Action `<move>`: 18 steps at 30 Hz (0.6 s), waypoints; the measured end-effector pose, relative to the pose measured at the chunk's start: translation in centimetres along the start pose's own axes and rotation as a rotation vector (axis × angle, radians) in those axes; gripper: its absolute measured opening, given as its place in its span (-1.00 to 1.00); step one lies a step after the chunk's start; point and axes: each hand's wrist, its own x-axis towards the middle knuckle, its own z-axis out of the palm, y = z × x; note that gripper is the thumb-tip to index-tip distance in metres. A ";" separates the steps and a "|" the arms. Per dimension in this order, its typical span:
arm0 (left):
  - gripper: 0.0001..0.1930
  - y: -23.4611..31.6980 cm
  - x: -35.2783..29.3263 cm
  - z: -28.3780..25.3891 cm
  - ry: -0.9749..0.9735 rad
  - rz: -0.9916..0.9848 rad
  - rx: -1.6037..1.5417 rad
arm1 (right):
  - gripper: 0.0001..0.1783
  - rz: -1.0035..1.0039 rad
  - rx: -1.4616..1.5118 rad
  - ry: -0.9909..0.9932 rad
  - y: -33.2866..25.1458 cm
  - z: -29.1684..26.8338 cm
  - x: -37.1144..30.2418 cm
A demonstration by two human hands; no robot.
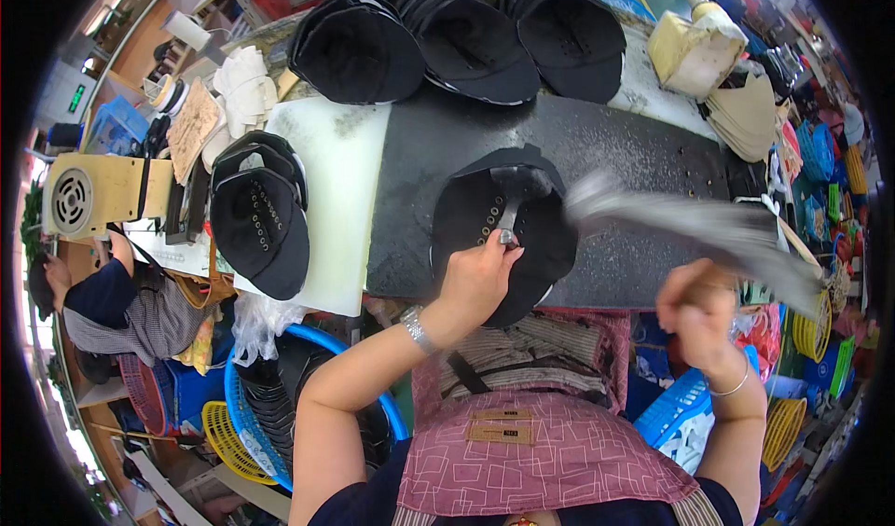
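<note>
A black shoe upper (550,237) with a row of metal eyelets lies on the dark work board (410,200) in front of me. My left hand (480,279) is closed around a short metal punch (509,218), which stands on the upper beside the eyelets. Off to the right, my right hand (697,307) is closed in a fist. A long grey hammer (699,228), smeared by motion, extends above that hand, its blurred left end near the upper's right edge. Exactly how the fingers wrap its handle is unclear.
Stacks of black uppers (466,46) line the board's far edge. More eyeleted uppers (261,228) lie on a white board (340,200) at left. A blue basket (396,414) holds dark pieces below. A yellowish block (690,50) stands far right. Another person (130,302) works at far left.
</note>
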 end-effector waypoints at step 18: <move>-0.90 -0.5 0.8 0.4 -0.006 -0.067 -0.054 | -0.90 -0.343 0.215 0.038 -0.7 -0.3 2.0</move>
